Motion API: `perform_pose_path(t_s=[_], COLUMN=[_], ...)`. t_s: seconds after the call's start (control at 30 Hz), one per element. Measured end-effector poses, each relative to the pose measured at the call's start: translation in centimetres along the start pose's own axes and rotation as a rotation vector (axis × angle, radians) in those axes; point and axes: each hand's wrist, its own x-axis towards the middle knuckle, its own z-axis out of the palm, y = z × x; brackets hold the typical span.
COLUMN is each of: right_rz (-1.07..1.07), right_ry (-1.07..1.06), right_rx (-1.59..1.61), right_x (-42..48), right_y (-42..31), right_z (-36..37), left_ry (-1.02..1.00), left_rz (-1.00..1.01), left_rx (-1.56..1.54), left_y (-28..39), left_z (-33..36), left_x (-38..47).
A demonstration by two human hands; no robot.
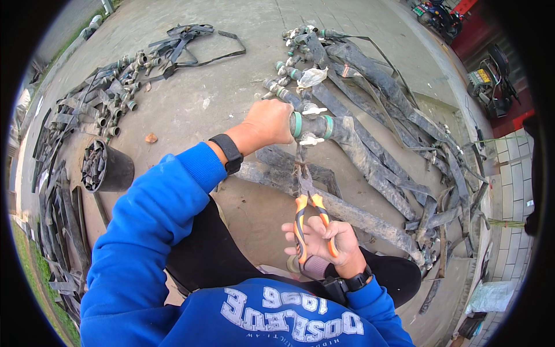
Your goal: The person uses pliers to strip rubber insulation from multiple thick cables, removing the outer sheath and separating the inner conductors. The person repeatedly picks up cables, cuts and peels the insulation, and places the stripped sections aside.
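My left hand (269, 121) is closed around the near-left end of a dark plastic pipe fitting (313, 126) with green rings and white valve handles. A muddy flat hose (368, 169) runs from the fitting's right end. My right hand (338, 245) holds combination pliers (307, 195) with orange-and-black handles spread apart. The pliers' jaws point away from me, at a short dirty strip (302, 154) hanging below the fitting. Rusty wire seems to lie at the jaws; whether they grip it I cannot tell.
Old hoses with fittings (299, 69) heap at the right. More fittings (112, 104) and hose lengths (65, 217) lie at the left, near a black bucket (115, 169) of dark pieces. Another muddy hose (364, 221) crosses the concrete before me. Parked scooters (492, 80) stand at the far right.
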Motion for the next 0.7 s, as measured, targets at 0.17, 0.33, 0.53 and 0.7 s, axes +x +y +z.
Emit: perform_pose_path(t_s=[0.17,0.33,0.53,0.7], right_rz=[-0.031,-0.044,-0.015,0.053], right_ry=[-0.087,-0.043,-0.044,0.108], right_rx=[0.072,0.048,0.034,-0.183], right_x=[0.2,0.2,0.4,-0.5], right_y=[0.9,1.0,0.1,-2.3], right_z=[-0.1,0.0,-1.3,-0.2], left_ry=[-0.006,0.009,0.018,-0.025], left_rz=[-0.013,0.006,0.044,0.058], left_rx=[-0.008,-0.029,0.006,0.036], left_y=[-0.1,0.0,0.0,-0.4], left_z=[-0.1,0.1,0.1,-0.1], left_x=[-0.2,-0.1,0.0,0.1])
